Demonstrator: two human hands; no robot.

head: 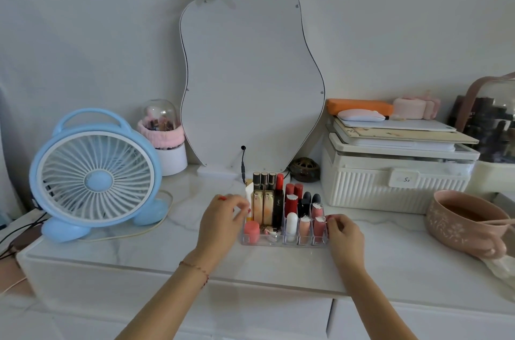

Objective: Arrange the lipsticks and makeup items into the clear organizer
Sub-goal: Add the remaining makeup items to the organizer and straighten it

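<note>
— Counting what stands in the clear organizer (284, 241): how many do you get?

— At its back, four upright tubes: three dark with gold bands and one red-topped lipstick (279, 182). In front of those, two gold cases (263, 207) and one black case (278, 208). To their right, about nine small lipsticks and glosses in the narrow slots, though some overlap and I cannot be sure. At the organizer's front left sits one pink round jar (252, 231).

— And the hands?

— Two. The left hand (223, 221) is curled against the organizer's left wall, fingers bent together; whether they pinch anything I cannot tell. The right hand (344, 235) touches its right front corner, fingertips closed on the nearest pink gloss tube (319, 228).

— Room around it?

— Left of the organizer the marble top (195, 261) lies bare as far as one blue fan (94, 175). Right of it, bare top runs to one pink bowl (462, 225). Behind stand one mirror (250, 75) and one white box (395, 183). The organizer sits near the front edge.
</note>
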